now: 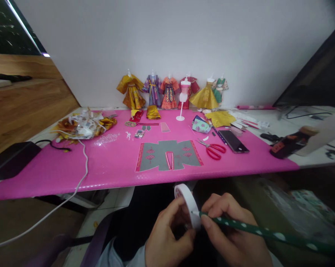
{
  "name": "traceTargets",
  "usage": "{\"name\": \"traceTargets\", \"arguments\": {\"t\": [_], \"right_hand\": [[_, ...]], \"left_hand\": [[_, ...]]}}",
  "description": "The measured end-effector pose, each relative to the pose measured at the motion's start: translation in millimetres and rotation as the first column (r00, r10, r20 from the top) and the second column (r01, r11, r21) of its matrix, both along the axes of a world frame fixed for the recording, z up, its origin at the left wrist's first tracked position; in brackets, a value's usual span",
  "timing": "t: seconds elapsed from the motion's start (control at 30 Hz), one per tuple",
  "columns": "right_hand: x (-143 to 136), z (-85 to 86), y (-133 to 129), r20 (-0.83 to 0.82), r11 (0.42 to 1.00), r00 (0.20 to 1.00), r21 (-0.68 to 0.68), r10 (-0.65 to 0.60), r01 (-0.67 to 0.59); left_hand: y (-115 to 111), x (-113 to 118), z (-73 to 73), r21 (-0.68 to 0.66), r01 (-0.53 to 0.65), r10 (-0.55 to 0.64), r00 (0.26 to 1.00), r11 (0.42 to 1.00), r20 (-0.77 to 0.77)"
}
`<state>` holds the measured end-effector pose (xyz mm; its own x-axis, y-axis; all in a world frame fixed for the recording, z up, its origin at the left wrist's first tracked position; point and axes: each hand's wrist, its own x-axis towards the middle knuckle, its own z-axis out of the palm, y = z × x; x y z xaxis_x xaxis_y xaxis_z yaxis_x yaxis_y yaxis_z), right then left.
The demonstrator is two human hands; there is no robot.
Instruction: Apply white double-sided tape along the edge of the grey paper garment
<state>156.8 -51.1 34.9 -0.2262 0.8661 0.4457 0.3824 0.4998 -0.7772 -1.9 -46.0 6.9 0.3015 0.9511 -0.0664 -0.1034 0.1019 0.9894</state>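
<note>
In front of the table edge, my left hand grips a roll of white tape, thumb and fingers around its ring. My right hand pinches a green pencil with white dots. Its pale pointed tip is at the outer face of the roll, apparently touching it. Beyond my hands, a grey cut-out garment piece with red patterned ends lies flat on the pink mat. A pink-edged collar strip rests on its middle. Red-handled scissors lie to its right.
Several small dressed forms stand along the wall, with a white mannequin before them. A phone and fabric scraps lie on the right. A scrap heap, a white cable and a black case are on the left.
</note>
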Motion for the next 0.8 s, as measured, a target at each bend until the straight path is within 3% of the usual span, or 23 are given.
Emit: {"name": "traceTargets", "arguments": {"t": [0.2,0.33,0.5,0.7,0.8], "right_hand": [[-6,3.6,0,-0.073,0.998,0.996,-0.009,-0.055,0.054],[-7,4.9,-2,-0.178,0.992,0.976,-0.053,-0.126,0.118],[-5,1.4,-2,-0.116,0.964,0.957,-0.021,-0.265,0.264],[-6,-5.4,2,-0.115,0.965,0.978,-0.22,-0.171,0.143],[-9,-1.7,6,-0.242,0.944,0.967,-0.33,-0.081,-0.004]], "left_hand": [[-1,-1,-1.8,0.007,-0.001,0.001,0.999,1.0,0.045],[1,-2,0.7,-0.022,0.035,-0.029,0.973,0.999,0.227],[4,-7,-0.1,-0.072,0.061,-0.027,0.916,0.996,0.401],[6,-11,-8.2,-0.029,-0.043,0.052,0.874,0.999,0.483],[7,-12,-8.8,-0.03,-0.063,0.07,0.867,0.998,0.493]]}}
